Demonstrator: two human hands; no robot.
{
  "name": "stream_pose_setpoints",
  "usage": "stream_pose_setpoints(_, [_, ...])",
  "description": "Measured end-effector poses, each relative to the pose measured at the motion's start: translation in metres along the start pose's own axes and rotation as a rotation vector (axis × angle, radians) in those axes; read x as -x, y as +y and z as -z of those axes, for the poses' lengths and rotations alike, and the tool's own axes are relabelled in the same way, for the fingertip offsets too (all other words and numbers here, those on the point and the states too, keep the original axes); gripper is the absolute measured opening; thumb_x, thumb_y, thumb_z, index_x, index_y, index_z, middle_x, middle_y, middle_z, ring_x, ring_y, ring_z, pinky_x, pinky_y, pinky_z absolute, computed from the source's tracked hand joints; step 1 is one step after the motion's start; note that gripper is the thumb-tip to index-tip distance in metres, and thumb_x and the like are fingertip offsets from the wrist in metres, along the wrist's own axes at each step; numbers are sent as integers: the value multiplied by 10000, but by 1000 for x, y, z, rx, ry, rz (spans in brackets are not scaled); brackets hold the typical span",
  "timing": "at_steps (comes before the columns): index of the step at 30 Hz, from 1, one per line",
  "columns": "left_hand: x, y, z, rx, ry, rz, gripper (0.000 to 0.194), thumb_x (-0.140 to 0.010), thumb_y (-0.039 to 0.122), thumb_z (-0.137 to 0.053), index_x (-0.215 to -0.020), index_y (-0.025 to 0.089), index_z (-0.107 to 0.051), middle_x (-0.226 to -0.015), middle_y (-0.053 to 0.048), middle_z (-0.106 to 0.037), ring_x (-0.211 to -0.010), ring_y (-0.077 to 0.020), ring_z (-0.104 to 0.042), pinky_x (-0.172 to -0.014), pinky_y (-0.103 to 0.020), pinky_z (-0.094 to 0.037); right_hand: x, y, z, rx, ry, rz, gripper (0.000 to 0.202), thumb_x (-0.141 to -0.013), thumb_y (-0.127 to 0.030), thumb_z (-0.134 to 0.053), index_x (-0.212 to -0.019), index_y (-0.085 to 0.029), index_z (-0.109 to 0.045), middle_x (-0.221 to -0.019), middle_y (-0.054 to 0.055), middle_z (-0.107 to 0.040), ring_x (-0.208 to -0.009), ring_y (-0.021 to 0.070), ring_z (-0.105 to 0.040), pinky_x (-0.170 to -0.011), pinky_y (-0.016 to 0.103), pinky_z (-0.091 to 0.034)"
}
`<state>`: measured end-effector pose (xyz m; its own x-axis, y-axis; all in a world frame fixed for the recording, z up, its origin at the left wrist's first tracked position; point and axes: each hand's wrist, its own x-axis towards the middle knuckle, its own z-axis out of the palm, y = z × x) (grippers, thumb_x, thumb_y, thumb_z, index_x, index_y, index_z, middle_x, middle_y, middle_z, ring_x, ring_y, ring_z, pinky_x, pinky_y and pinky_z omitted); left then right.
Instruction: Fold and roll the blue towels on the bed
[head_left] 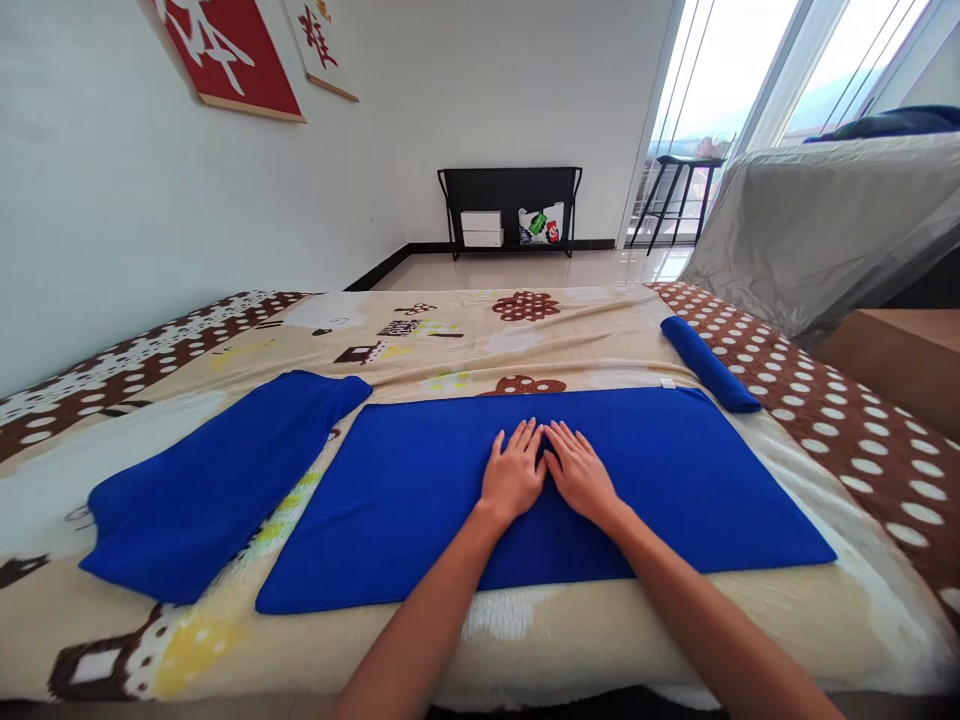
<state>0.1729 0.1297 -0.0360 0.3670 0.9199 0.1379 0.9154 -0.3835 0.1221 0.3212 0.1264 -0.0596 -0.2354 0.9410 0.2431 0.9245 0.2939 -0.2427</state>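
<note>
A blue towel [420, 490] is spread flat on the bed in front of me, with a small white tag on its far edge. My left hand [516, 470] lies flat near its middle, fingers stretched forward. Beside it, palm down on the same cloth, rests my right hand [579, 470]; the two hands meet or nearly meet at the index fingers and thumbs. To the left is a second blue towel [210, 480], loosely laid and a little rumpled. A rolled blue towel [709, 365] sits beyond the spread one's far right corner.
Beneath everything lies a cream and brown patterned blanket [600, 335]. A black rack [510, 190] stands by the far wall. On the right are a plastic-covered piece of furniture [840, 200], a cardboard box [892, 360] and a dark stool [679, 190] near the window.
</note>
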Motion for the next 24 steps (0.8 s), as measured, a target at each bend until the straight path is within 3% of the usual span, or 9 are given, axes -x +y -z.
stream_pose_setpoints(3, [13,-56,9,-15,-7,83,551,-1001,487,-318,-1523,311,-313,-1613,-13,-279,-1492,-200,-243,-1212,-467,-190,26,62,16,27,0,-78,562,-1006,-504,-308,-1495,-241,-390,-1577,26,-322,-1475,177,-244,-1219,419,-174])
stream_pose_setpoints(7, [49,-160,38,-57,2,330,594,-1005,487,-242,-1532,219,-305,-1611,-110,-261,-1488,-290,-247,-1170,-584,-197,76,166,62,87,29,-291,592,-1000,-498,-255,-1494,-197,-380,-1570,92,-338,-1469,235,-264,-1190,507,-223])
stream_pose_setpoints(10, [73,-205,56,-81,3,412,591,-992,433,-265,-1511,162,-351,-1586,-151,-312,-1476,-319,-271,-1156,-613,-192,99,202,81,132,68,-393,586,-997,-440,-227,-1449,-129,-434,-1518,160,-411,-1436,289,-331,-1164,588,-224])
stream_pose_setpoints(13, [65,-186,57,-100,23,377,586,-993,366,-248,-1512,108,-334,-1593,-177,-283,-1491,-335,-219,-1155,-652,-103,80,175,73,172,145,-374,592,-1006,-339,-172,-1418,2,-425,-1507,272,-368,-1450,362,-273,-1147,679,-96])
stream_pose_setpoints(15, [39,-143,46,-94,22,283,577,-1006,358,-226,-1536,137,-278,-1614,-134,-245,-1506,-283,-188,-1181,-597,-96,45,128,57,158,141,-228,559,-1019,-308,-197,-1430,8,-405,-1521,267,-347,-1461,333,-252,-1175,606,-142])
stream_pose_setpoints(17, [6,-92,28,-67,-12,152,564,-1015,382,-236,-1546,191,-259,-1622,-68,-244,-1502,-197,-210,-1203,-469,-166,4,73,37,110,76,-2,482,-1026,-340,-333,-1451,-127,-418,-1518,155,-405,-1421,261,-347,-1164,508,-272])
stream_pose_setpoints(20, [-35,-38,2,-39,-46,31,552,-1015,366,-266,-1537,188,-288,-1612,-41,-278,-1487,-140,-242,-1192,-353,-220,-43,17,16,57,11,229,441,-1016,-400,-439,-1387,-167,-487,-1440,104,-476,-1298,258,-485,-1081,522,-381])
stream_pose_setpoints(22, [-45,-39,-6,-29,-49,8,550,-1015,392,-277,-1532,205,-303,-1610,-31,-285,-1487,-142,-245,-1199,-352,-201,-56,17,11,44,-18,281,438,-1021,-412,-425,-1368,-158,-507,-1425,104,-488,-1286,259,-496,-1075,529,-385])
stream_pose_setpoints(24, [-42,-71,-3,-25,-44,37,568,-1013,458,-275,-1535,237,-296,-1611,-26,-283,-1490,-165,-241,-1209,-394,-173,-53,50,15,49,-43,250,465,-1021,-441,-407,-1413,-199,-475,-1475,96,-461,-1348,250,-446,-1124,513,-340])
